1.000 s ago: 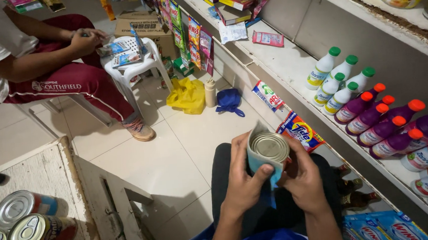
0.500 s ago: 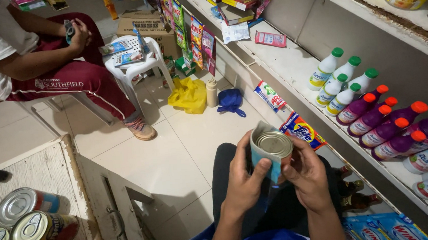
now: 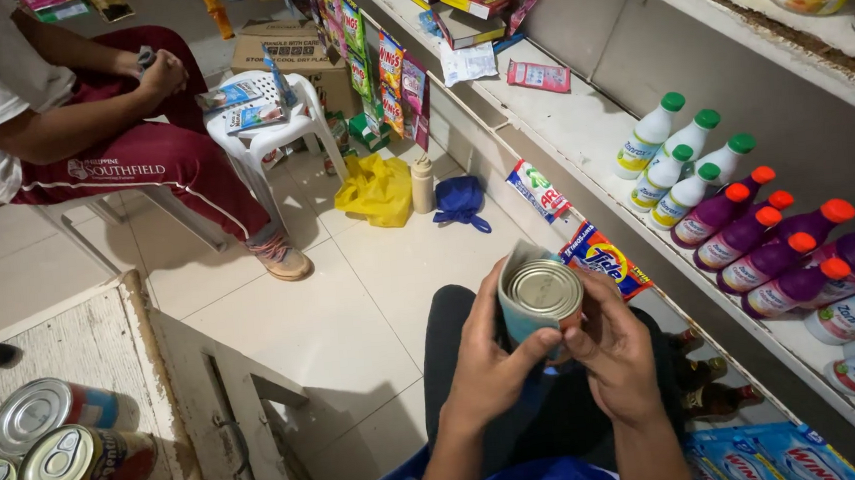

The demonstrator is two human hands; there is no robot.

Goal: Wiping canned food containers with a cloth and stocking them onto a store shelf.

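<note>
Can (image 3: 542, 297) within both hands' curled fingers (image 3: 515, 349)

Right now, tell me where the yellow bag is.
In the head view, the yellow bag lies on the tiled floor, upper middle, between the white plastic chair and a small bottle, with a blue cloth just beyond.

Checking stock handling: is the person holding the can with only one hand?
No: both the left hand and the right hand wrap around the can, held above the lap.
</note>
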